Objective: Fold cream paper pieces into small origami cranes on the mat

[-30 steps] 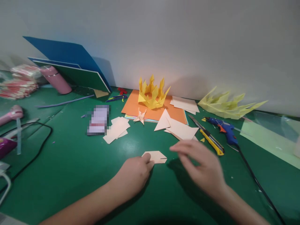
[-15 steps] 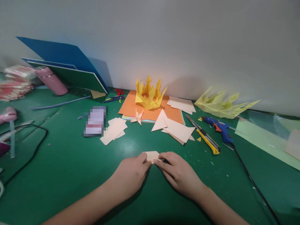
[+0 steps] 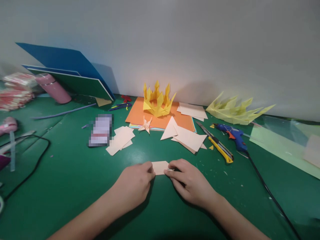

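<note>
One small folded peach paper (image 3: 160,168) lies on the green tabletop (image 3: 80,173), well in front of the golden-yellow origami crown (image 3: 160,109), with my left hand (image 3: 136,180) at one end and my right hand (image 3: 191,180) at the other. Its long axis appears to run left to right, across the crown's front, and that lie is what matters most, as I judge it: each hand has an end, and neither is nearer. My left fingers are curled in tight over the left end, hiding it. My right thumb and fingertips, nearly together, pinch the tapering right end, where a dark line shows between them; the remaining fingers bend loosely beneath.

Beneath the crown sits a stack of orange paper (image 3: 133,113); just in front of the crown and to its left is a peach origami figure (image 3: 145,125). A peach paper triangle (image 3: 170,129) rests in front of the crown, slightly right. Farther right of the crown lie a yellow-handled utility knife (image 3: 221,150) and a blue glue gun (image 3: 237,137). Well left of the crown, a pink bottle (image 3: 55,89) leans.
</note>
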Demonstrator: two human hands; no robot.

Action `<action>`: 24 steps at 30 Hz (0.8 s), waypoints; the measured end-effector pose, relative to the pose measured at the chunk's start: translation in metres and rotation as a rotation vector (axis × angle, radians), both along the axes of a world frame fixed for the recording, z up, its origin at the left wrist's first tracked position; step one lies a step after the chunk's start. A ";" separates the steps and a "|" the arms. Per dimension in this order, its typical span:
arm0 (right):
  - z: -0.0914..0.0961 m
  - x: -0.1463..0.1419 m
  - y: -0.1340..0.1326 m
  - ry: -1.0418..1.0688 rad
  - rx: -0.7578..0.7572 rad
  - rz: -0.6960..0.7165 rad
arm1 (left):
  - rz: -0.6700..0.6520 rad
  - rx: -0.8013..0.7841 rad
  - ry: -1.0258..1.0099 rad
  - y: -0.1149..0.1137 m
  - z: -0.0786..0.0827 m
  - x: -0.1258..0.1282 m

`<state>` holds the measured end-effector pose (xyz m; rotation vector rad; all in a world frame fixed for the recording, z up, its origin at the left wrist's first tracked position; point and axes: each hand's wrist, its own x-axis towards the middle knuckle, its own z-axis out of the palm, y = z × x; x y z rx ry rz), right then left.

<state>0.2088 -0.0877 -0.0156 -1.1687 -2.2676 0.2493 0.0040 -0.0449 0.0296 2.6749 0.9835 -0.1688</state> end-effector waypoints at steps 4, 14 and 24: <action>0.000 0.008 0.001 0.035 0.002 0.048 | 0.012 -0.035 0.025 0.001 0.002 -0.001; -0.005 0.001 0.008 0.196 -0.090 -0.151 | 0.129 -0.077 -0.222 0.010 -0.005 -0.002; 0.004 -0.022 0.018 0.066 -0.338 -0.261 | 0.278 -0.202 -0.363 0.014 -0.023 0.008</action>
